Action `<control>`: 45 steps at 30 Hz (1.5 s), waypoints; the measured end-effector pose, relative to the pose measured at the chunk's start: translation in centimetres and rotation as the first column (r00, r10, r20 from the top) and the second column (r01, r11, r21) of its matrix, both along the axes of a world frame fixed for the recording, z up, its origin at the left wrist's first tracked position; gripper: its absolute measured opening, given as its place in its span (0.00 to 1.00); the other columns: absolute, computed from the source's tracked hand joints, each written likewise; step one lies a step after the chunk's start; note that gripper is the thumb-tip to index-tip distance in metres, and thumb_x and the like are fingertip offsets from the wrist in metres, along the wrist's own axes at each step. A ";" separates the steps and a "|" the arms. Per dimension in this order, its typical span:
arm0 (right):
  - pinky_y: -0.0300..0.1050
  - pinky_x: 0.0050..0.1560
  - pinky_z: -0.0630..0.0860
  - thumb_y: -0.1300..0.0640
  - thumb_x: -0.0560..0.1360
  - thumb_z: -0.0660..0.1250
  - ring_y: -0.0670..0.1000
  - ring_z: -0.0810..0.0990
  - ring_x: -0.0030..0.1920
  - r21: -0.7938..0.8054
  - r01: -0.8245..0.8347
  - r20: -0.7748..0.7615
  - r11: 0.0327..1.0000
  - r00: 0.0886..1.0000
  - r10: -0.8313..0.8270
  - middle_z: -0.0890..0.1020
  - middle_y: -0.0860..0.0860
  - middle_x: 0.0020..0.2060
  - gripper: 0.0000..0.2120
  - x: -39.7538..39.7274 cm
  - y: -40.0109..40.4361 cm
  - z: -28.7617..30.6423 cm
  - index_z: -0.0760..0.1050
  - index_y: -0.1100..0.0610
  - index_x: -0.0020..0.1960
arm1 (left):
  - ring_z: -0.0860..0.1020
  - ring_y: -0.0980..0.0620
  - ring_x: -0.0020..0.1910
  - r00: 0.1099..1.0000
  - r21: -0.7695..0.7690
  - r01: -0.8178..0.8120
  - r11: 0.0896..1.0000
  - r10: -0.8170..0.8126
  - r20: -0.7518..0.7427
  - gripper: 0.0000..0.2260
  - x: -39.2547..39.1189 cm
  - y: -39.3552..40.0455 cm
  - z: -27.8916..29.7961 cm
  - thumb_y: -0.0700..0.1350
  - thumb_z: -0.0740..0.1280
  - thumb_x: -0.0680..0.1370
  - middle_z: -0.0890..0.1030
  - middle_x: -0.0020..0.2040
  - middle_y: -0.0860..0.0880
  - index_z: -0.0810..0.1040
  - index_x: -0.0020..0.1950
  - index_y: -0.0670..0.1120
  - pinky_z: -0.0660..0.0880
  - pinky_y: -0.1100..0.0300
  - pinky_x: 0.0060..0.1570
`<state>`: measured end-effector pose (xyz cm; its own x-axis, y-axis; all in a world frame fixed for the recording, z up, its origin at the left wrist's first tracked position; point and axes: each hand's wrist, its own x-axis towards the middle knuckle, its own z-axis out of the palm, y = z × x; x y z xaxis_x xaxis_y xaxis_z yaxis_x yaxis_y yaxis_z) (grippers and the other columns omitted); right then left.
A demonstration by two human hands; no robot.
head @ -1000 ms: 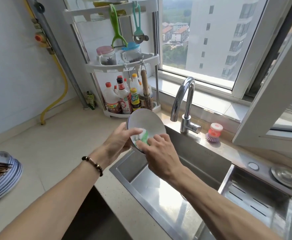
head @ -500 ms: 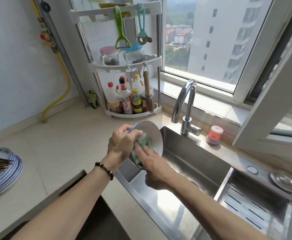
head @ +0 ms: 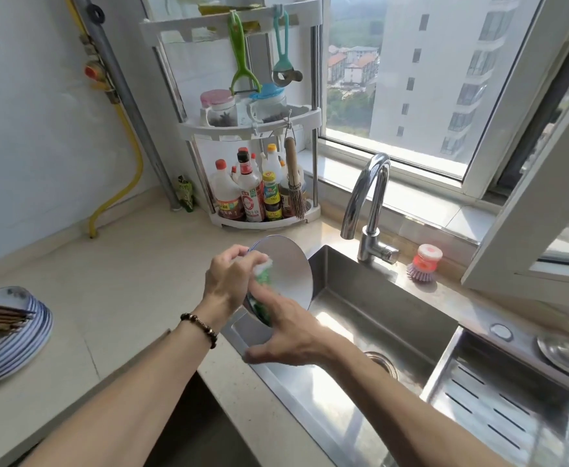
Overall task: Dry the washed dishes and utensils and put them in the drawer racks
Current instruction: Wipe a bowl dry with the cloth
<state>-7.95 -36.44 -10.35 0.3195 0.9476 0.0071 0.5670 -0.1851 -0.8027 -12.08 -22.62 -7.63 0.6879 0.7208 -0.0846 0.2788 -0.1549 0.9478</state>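
In the head view, a round dish (head: 285, 267) was held on edge above the near left corner of the sink (head: 370, 308), tilted, with its pale face turned toward the window. The left hand (head: 231, 281) gripped the dish at its upper left rim, fingers curled over the edge. The right hand (head: 286, 326) pressed a green and white cloth (head: 263, 276) against the dish with the fingers, the thumb spread low beneath it; how firmly the cloth was pinched could not be told.

The chief risk was a slip. The dish hung from one hand's rim grip, probably wet, and a hard wipe could twist it loose, dropping it against the steel sink wall or the table (head: 108, 281) edge, where it could chip. The cloth, bunched small, might also leave damp patches. A stack of plates (head: 17, 345) with chopsticks (head: 0, 316) laid across the top sat well apart to the left; a careless elbow while turning toward the drawers might roll the chopsticks off. No drawer rack could be made out clearly.
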 end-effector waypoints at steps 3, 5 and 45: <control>0.55 0.72 0.67 0.54 0.70 0.75 0.50 0.71 0.62 -0.021 -0.024 0.102 0.999 0.994 0.026 0.68 0.49 0.72 0.48 0.1 -0.7 0.1 0.51 0.44 0.81 | 0.76 0.45 0.37 0.999 -0.028 0.023 0.999 -0.024 -0.028 0.11 -0.4 0.8 0.1 0.57 0.70 0.61 0.78 0.32 0.51 0.79 0.34 0.50 0.71 0.53 0.38; 0.62 0.79 0.47 0.56 0.72 0.74 0.51 0.66 0.73 -0.190 0.000 0.548 0.982 0.830 0.106 0.60 0.50 0.79 0.48 1.6 -1.4 -0.5 0.47 0.41 0.81 | 0.76 0.45 0.36 0.993 -0.049 0.087 0.995 -0.091 -0.071 0.10 -0.7 1.5 0.5 0.55 0.70 0.63 0.79 0.34 0.49 0.79 0.35 0.50 0.71 0.56 0.34; 0.62 0.78 0.35 0.51 0.71 0.73 0.52 0.66 0.73 -0.074 0.049 0.411 0.996 0.912 -0.014 0.69 0.52 0.72 0.44 0.2 -1.0 0.5 0.52 0.40 0.79 | 0.82 0.42 0.46 0.998 0.095 -0.030 0.995 0.024 0.066 0.17 -1.0 -0.2 1.1 0.61 0.66 0.60 0.84 0.40 0.48 0.82 0.43 0.54 0.79 0.44 0.49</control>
